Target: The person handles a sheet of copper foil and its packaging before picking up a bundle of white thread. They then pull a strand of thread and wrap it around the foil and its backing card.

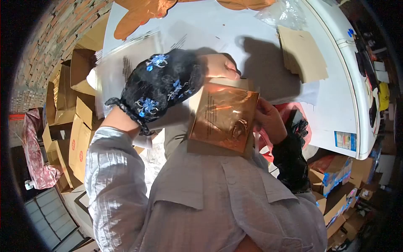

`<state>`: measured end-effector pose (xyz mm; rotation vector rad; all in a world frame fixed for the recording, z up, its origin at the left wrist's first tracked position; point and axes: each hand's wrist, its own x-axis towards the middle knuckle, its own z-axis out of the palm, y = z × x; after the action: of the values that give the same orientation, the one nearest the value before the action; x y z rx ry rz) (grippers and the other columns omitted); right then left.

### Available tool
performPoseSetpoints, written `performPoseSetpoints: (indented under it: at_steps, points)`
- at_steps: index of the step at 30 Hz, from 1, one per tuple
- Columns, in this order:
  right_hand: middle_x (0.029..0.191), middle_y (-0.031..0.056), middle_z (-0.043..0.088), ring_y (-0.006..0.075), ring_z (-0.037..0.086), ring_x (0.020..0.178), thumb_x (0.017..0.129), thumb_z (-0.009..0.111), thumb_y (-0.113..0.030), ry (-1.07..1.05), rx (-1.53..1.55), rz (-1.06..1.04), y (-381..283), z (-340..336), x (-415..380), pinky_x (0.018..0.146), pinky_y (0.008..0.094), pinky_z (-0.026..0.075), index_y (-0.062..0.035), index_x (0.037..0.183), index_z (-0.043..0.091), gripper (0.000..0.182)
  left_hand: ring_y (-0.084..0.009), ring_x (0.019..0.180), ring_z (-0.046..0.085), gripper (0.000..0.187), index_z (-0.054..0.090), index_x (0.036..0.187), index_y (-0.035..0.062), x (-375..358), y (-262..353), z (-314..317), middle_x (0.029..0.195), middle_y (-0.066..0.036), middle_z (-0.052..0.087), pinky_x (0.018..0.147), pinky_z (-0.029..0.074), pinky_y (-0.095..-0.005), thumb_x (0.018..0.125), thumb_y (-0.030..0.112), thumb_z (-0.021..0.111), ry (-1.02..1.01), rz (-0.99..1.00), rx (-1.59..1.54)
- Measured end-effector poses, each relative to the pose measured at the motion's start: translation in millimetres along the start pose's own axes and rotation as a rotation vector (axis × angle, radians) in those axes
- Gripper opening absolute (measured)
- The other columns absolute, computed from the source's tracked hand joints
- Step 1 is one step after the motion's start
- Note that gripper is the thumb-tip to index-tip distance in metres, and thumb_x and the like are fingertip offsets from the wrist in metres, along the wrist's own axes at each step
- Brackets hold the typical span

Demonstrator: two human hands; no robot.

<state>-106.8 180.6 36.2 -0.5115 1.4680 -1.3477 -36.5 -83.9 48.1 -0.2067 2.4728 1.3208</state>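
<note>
A square copper-coloured item in a clear printed bag (pixel 224 117) lies at the front of the white table, close to the body. My left hand (pixel 220 66) is above its top edge with fingers curled inward; what they hold, if anything, is hidden. My right hand (pixel 270 121) grips the right edge of the bag, with the fingers partly behind it. Beneath the copper bag, a pale card edge (pixel 228 82) shows at the top. Black sleeve covers, the left one with blue flowers, are on both forearms.
Clear printed bags (pixel 121 67) lie at left on the white table (pixel 325 122). Brown cards (pixel 302 54) are at right, copper-coloured pieces (pixel 142 14) at the far edge, beside clear plastic (pixel 285 14). Cardboard boxes (pixel 79 143) flank the table. A red plastic bag (pixel 300 113) hangs near my right hand.
</note>
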Motion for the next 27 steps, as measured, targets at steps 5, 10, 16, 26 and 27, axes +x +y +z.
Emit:
performPoseSetpoints:
  at_steps: [5, 10, 16, 26, 27]
  points:
    - [0.122, 0.0076, 0.062, 0.0156, 0.057, 0.111, 0.092, 0.055, -0.001, -0.01, -0.012, -0.041, 1.4, 7.3, -1.4, 0.098, 0.0296, 0.044, 0.0007, 0.13, 0.051, 0.039, -0.0159, 0.078, 0.061, 0.026, 0.069, 0.092, 0.0055, 2.0, 19.8, 11.1, 0.08, -0.004, 0.067, 0.075, 0.048, -0.0316, 0.082, 0.03, 0.067, -0.04, -0.063, -0.066]
    - [0.122, 0.0078, 0.062, 0.016, 0.058, 0.109, 0.09, 0.057, -0.001, 0.025, 0.055, 0.001, 6.7, 6.7, -3.5, 0.096, 0.0293, 0.046, 0.0014, 0.13, 0.051, 0.041, -0.0166, 0.073, 0.06, 0.022, 0.068, 0.089, 0.0051, 20.1, 8.5, 19.1, 0.077, -0.005, 0.065, 0.07, 0.048, -0.0315, 0.081, 0.026, 0.065, 0.008, 0.137, 0.103]
    - [0.118, 0.0072, 0.063, 0.0154, 0.059, 0.106, 0.091, 0.059, -0.007, 0.026, 0.06, 0.021, 9.2, 5.1, -0.1, 0.092, 0.0291, 0.048, 0.0016, 0.127, 0.054, 0.038, -0.0149, 0.073, 0.06, 0.023, 0.068, 0.091, 0.005, 22.2, 3.7, 13.7, 0.079, -0.006, 0.066, 0.069, 0.048, -0.0314, 0.086, 0.026, 0.061, 0.023, 0.126, 0.137]
    - [0.114, 0.0074, 0.064, 0.0148, 0.062, 0.098, 0.094, 0.061, -0.016, -0.05, -0.029, 0.103, 20.5, -10.1, 0.9, 0.087, 0.0285, 0.05, 0.0022, 0.122, 0.058, 0.034, -0.0158, 0.084, 0.061, 0.031, 0.068, 0.099, 0.0027, 18.5, -1.8, 11.4, 0.086, -0.008, 0.067, 0.079, 0.048, -0.0317, 0.089, 0.032, 0.063, -0.01, 0.087, 0.014]
    - [0.114, 0.0073, 0.064, 0.0147, 0.062, 0.098, 0.094, 0.061, -0.017, -0.044, -0.03, 0.096, 23.2, -10.6, 2.6, 0.087, 0.0284, 0.05, 0.0025, 0.122, 0.058, 0.034, -0.0161, 0.085, 0.061, 0.032, 0.068, 0.1, 0.003, 18.5, -3.8, 11.8, 0.087, -0.008, 0.067, 0.08, 0.048, -0.0317, 0.089, 0.033, 0.064, -0.004, 0.09, -0.014]
